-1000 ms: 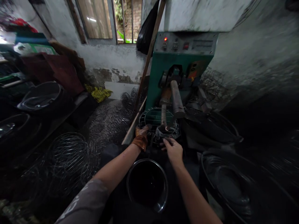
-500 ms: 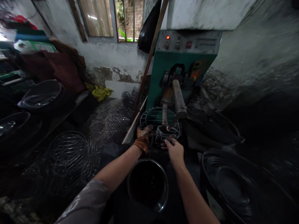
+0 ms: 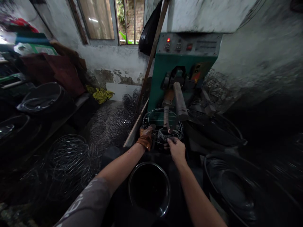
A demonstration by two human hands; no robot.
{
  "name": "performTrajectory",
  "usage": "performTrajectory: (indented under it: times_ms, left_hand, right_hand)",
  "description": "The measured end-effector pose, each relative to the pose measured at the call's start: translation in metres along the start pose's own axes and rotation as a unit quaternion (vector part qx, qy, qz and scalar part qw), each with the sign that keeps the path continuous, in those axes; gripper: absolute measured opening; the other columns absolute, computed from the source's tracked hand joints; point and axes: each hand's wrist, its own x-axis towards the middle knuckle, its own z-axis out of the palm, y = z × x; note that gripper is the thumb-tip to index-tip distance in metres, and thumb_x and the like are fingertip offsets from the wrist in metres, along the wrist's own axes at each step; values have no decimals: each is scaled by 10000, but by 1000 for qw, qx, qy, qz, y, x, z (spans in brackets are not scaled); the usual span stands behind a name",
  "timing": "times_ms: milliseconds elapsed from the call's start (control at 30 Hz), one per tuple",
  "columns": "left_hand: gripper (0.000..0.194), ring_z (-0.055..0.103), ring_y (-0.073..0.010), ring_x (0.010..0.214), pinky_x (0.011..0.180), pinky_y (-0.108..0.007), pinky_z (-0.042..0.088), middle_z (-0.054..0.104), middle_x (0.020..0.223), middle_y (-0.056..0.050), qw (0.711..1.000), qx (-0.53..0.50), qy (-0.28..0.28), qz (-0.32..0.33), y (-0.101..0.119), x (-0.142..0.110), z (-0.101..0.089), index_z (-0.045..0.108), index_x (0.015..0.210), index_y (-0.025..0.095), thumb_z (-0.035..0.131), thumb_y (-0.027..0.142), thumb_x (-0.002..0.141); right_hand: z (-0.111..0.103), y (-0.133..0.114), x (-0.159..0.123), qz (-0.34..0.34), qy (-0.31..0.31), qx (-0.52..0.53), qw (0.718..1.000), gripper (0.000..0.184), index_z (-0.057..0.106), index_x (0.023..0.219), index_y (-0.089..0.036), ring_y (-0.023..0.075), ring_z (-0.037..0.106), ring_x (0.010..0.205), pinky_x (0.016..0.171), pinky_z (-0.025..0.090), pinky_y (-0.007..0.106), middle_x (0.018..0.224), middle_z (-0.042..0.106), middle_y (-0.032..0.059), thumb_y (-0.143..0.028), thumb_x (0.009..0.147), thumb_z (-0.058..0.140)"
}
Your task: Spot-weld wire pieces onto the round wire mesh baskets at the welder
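A round wire rack [image 3: 163,110], with a circular rim and thin straight wires across it, lies level at the front of a green spot-welding machine [image 3: 182,56]. My left hand [image 3: 146,132], in a brown-stained work glove, grips the rack's near left side. Bare, my right hand [image 3: 175,148] has thumb and fingers pinched at the near edge of the rack; the exact contact is dark. Between and just beyond the hands, the machine's lower electrode arm [image 3: 166,116] reaches down inside the rim. The thick upper arm [image 3: 180,101] hangs over the rack's right side.
A dark round pot with a shiny rim [image 3: 168,189] stands right below my forearms. Piled wire racks [image 3: 71,148] fill the floor at left. Dark basins [image 3: 205,157] stand at right. A wooden post [image 3: 151,60] leans beside the machine.
The view has shifted slightly. The rack seems to have turned or slid a little, both hands staying at its near side. The upper arm looks about the same.
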Motion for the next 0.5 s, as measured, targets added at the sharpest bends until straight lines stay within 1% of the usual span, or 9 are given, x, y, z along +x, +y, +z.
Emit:
performTrajectory:
  times_ms: [100,267,367,433,500]
  left_hand:
    - [562,589,-132,622,599,-253,441,646,697,-6,1000,0,26,-18,1,4,6,642,1144,197,892,227,642]
    - [535,594,-131,615,580,-241,435,636,682,-2,999,-5,27,-25,6,8,16,644,1095,190,902,212,626]
    - [455,584,-132,583,564,-242,432,587,619,18,999,-7,20,-33,11,4,20,643,1001,179,899,229,627]
    - [389,565,-126,547,562,-250,434,569,600,23,999,-8,20,-39,15,-2,23,623,939,174,876,199,645]
    - [343,553,-119,525,574,-266,450,586,618,18,998,-4,32,-45,19,-7,24,595,927,177,831,154,680]
  right_hand:
    - [-1,-2,7,-1,0,-15,1000,381,659,743,-192,197,639,461,444,561,311,571,678,17,-505,578,801]
    - [-3,-5,18,17,-9,-50,999,308,674,768,-183,198,617,400,420,542,302,496,649,7,-451,657,776]
    - [-5,-5,23,19,-13,-64,998,264,685,766,-175,199,624,398,420,554,299,497,660,13,-406,673,774]
    - [-6,-5,25,21,-14,-66,998,237,689,762,-177,208,642,419,428,566,301,505,668,18,-383,676,770]
    - [-6,-5,26,26,-14,-65,997,209,684,744,-183,219,656,437,438,575,308,516,679,31,-366,680,763]
